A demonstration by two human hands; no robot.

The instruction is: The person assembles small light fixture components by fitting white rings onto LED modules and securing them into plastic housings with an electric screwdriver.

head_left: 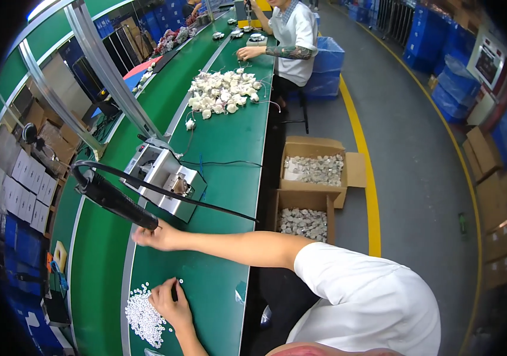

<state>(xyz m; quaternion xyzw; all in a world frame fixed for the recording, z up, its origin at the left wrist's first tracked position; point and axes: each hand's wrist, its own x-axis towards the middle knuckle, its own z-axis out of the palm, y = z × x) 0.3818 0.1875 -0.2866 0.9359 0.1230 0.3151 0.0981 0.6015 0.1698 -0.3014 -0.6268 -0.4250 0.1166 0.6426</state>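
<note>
My left hand [171, 304] rests at the edge of a pile of small white rings [145, 317] on the green bench. Its fingers are apart, and one loose white ring [181, 280] lies by the fingertips. A dark patch shows between thumb and forefinger; I cannot tell what it is. Farther up, my right hand [161, 237] is at the lower end of a black, cylindrical corded tool [117, 200]. The tool's end overlaps this hand, whose fingers are curled and blurred, so any grip on it is unclear. Just beyond stands a silver metal fixture [176, 188].
White parts with wires [223, 92] are heaped farther along the bench [229, 142]. A co-worker [293, 35] sits at the far end. Two cartons of small parts, a far carton [355, 170] and a near carton [331, 207], stand beside the bench's right edge. A black cable loops across the fixture.
</note>
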